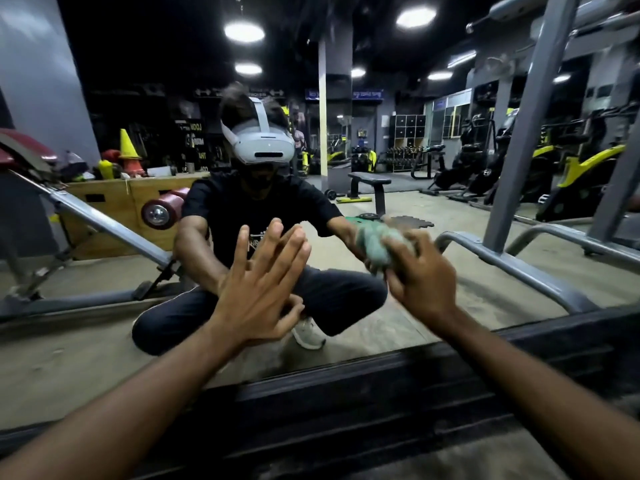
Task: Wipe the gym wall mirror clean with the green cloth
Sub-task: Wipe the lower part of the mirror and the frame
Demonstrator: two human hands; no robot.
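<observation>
R hand (420, 282) fingers curl round soft, light green cloth (377, 245), best kept wadded, at 2 o'clock of flat L hand (258, 289), fingers straight and slightly spread on mirror (86, 358).

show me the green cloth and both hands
green cloth (376, 247), head view, bunched middle of the fabric
right hand (421, 281), head view, back of the hand
left hand (257, 292), head view, back of the hand

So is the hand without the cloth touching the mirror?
Touching. In the head view the left hand lies flat on the mirror, fingertips meeting their reflection with no gap.
</observation>
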